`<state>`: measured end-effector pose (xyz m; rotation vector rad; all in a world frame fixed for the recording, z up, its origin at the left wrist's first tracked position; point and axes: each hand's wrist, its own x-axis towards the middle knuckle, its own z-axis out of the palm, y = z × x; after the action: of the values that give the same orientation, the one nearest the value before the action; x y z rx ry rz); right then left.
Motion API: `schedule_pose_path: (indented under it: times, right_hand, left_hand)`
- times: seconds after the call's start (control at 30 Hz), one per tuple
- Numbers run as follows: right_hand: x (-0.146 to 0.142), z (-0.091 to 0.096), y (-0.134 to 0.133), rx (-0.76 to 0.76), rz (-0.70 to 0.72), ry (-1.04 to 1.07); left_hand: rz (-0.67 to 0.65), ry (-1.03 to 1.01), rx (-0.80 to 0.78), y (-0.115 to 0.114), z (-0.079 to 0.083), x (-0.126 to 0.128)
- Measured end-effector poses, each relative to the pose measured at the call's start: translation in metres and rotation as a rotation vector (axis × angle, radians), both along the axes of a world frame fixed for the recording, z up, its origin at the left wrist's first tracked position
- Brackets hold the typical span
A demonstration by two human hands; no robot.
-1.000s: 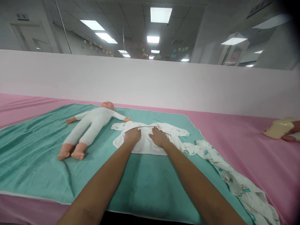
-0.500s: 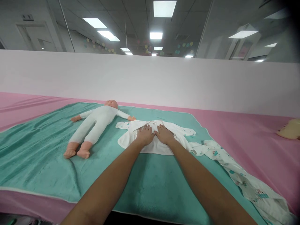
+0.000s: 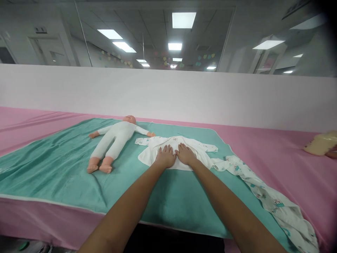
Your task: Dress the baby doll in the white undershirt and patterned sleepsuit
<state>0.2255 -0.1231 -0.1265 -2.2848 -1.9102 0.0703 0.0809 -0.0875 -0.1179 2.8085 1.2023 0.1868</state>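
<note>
A small white baby shirt (image 3: 150, 154) with printed sleeves lies spread on a teal blanket (image 3: 65, 168), its front laid open. My left hand (image 3: 166, 156) rests flat on the inside of the shirt, fingers stretched out. Beside it, my right hand (image 3: 185, 154) also presses flat on the cloth with fingers extended, the two thumbs close together. To the left lies a baby doll (image 3: 118, 133) on its back in a white suit, arms out wide; one of its hands is near the shirt's left sleeve.
Printed white baby clothing (image 3: 265, 196) stretches along the blanket's right side. Under the blanket is a pink cover (image 3: 263, 147). A pale yellow object (image 3: 319, 144), partly cut off, sits at the far right. A white wall (image 3: 168, 95) with glass above stands behind.
The camera view has shifted and tilted slightly up. Both hands stay flat on the shirt, sliding a little toward me. Doll and clothing lie as before.
</note>
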Motion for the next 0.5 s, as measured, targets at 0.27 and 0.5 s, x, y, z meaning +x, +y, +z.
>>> schedule_pose_path:
  times: [0.27,0.5]
  right_hand:
    - [-0.022,0.006,-0.033,-0.018,-0.030,0.016]
    - [-0.039,0.008,-0.073,0.085,0.018,0.070]
  left_hand:
    - [0.018,-0.029,-0.006,-0.040,0.001,-0.023]
    - [-0.313,-0.076,-0.048,-0.076,0.021,-0.085]
